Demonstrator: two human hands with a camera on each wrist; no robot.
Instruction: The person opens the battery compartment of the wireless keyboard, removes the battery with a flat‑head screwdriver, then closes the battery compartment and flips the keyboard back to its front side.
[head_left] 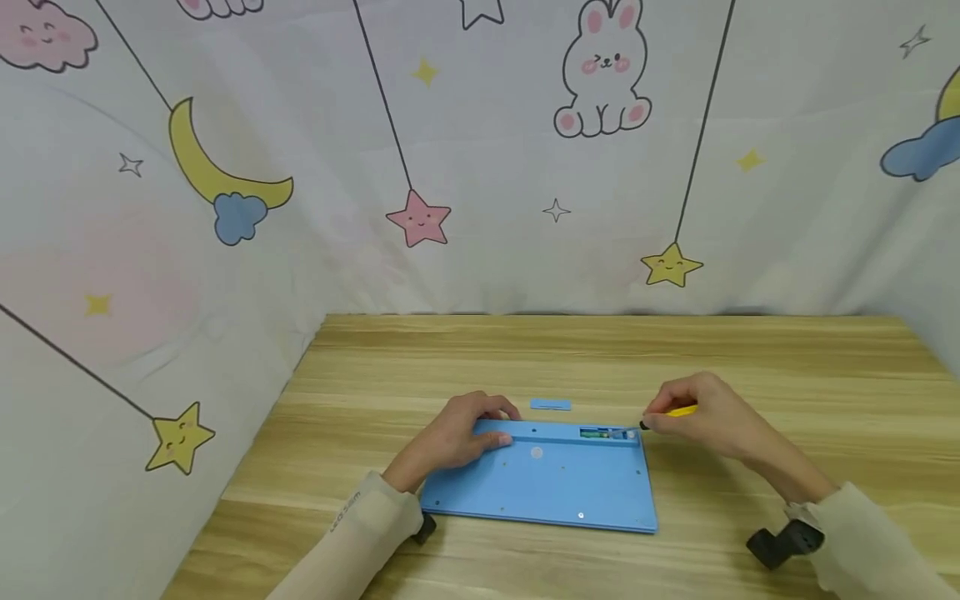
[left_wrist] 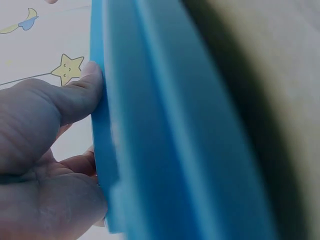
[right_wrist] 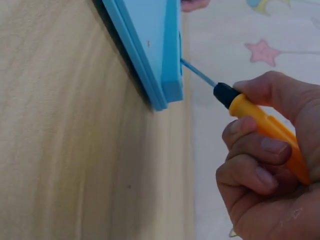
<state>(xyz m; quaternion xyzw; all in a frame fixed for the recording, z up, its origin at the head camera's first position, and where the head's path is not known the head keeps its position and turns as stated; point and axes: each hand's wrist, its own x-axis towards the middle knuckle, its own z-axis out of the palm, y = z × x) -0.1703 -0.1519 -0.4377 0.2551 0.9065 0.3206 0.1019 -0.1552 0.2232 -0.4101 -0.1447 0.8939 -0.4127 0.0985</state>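
Just below the centre of the head view, gripping a flat, rectangular, light-blue plastic case [head_left: 555,492] by its upper left part with the left hand [head_left: 461,433], laying the thumb over the raised bar [head_left: 555,432] along the upper edge and bending the fingers behind that edge. At the left of the left wrist view, pressing the same thumb to the case. At the right end of the raised bar, reaching into a narrow, uncovered compartment [head_left: 584,430] with the thin metal shaft of a yellow-handled, black-collared screwdriver [right_wrist: 257,117]. Inside that compartment, showing some green, too small to make out. At the right of the right wrist view, closing the right hand [head_left: 701,412] round the yellow handle, and hiding the shaft's tip behind the case's edge. Above the case in the head view, near but apart, showing a small, light-blue, rectangular plate [head_left: 551,405]. Across the lower frame, spreading out as a wood-grain tabletop [head_left: 375,358]. Toward the lower corners, wearing cream sleeves [head_left: 375,525] and black wrist devices [head_left: 787,543]. Across the upper half, hanging as a white cloth backdrop [head_left: 487,150], displaying a printed rabbit [head_left: 604,79] at upper centre-right.
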